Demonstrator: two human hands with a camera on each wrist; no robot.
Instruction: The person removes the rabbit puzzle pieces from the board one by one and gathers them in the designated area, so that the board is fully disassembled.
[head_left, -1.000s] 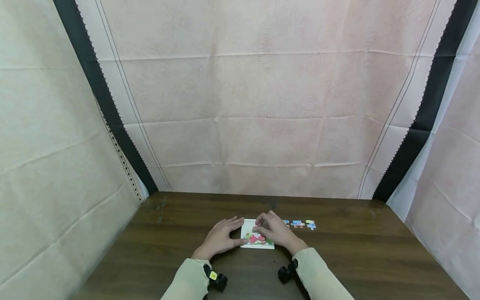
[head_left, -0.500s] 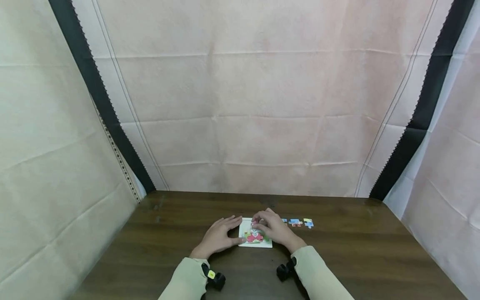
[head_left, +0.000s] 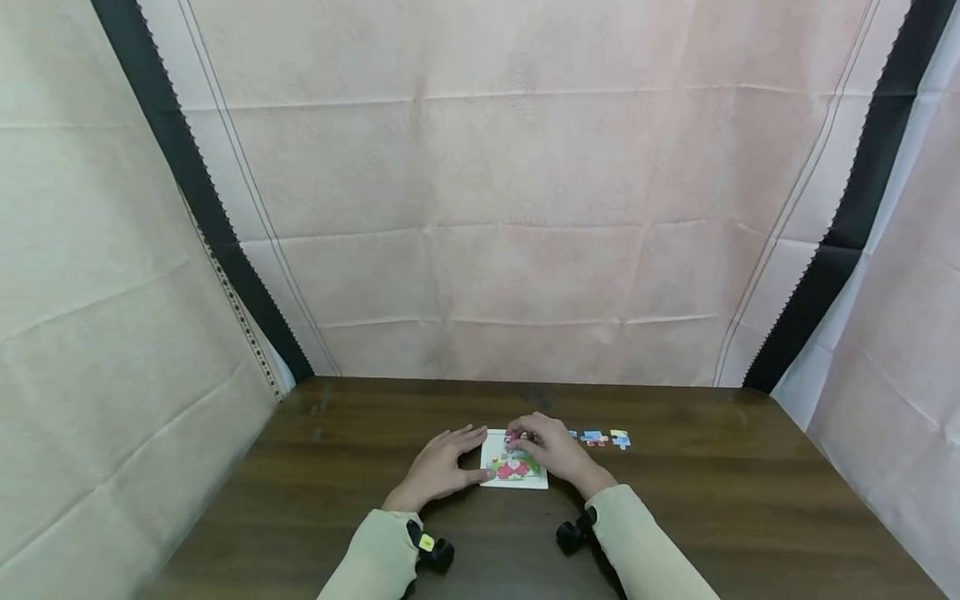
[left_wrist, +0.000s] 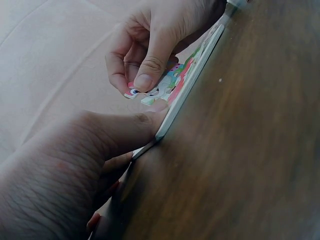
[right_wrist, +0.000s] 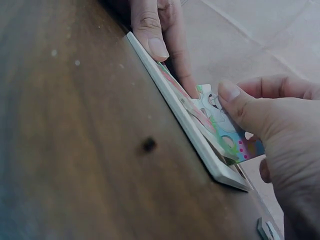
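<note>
A small jigsaw puzzle board [head_left: 525, 485] with a white rim lies on the brown table, a red and green picture showing on its near part. My right hand [head_left: 558, 454] is over the board's far right side and pinches a jigsaw piece [right_wrist: 222, 120] between thumb and fingers. The piece, printed with part of a face and pink dots on blue, is tilted up from the board. At the board's left side is my left hand [head_left: 441, 472], fingers extended along the edge. Its thumb [left_wrist: 145, 122] presses the near left corner.
Several loose jigsaw pieces [head_left: 595, 437] lie in a row right of the board, the nearest partly behind my right hand. Black cameras [head_left: 573, 536] sit on both wrists, low over the table. Pale cloth walls [head_left: 480, 283] stand behind and beside the table [head_left: 712, 500].
My right fingers have moved slightly toward the board's far side, still pinching the piece, and more of the near picture shows. My left hand stays at the edge. The head view shifts slightly.
</note>
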